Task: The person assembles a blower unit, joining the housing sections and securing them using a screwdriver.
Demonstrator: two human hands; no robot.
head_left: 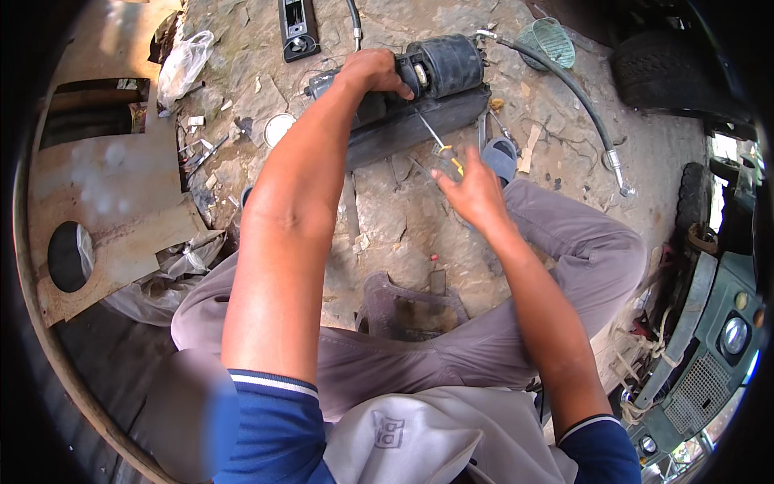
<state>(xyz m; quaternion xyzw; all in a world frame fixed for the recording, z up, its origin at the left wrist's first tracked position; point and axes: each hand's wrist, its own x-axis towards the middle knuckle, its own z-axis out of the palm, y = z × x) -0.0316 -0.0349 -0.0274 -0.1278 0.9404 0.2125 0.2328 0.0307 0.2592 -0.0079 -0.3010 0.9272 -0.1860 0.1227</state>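
Observation:
A long black blower unit (pixel 415 121) with rounded housings, one of them a large drum at its right end, lies on the ground ahead of my feet. My left hand (pixel 375 71) is wrapped over its top, thumb near the gap beside the drum. A screwdriver (pixel 436 135) with a thin metal shaft and a yellow-marked handle leans against the unit's near side; its tip is hidden there. Around the handle's near end, my right hand (pixel 477 192) has thumb and fingers spread, somewhat blurred, and I see no firm hold on it.
A black hose (pixel 564 81) with metal ends curves at right, by a green mesh basket (pixel 548 42). A rusty cut metal panel (pixel 105 177) and plastic bag (pixel 184 68) lie left. Small tools and debris (pixel 201 157) are scattered nearby. A tyre (pixel 665 73) stands far right.

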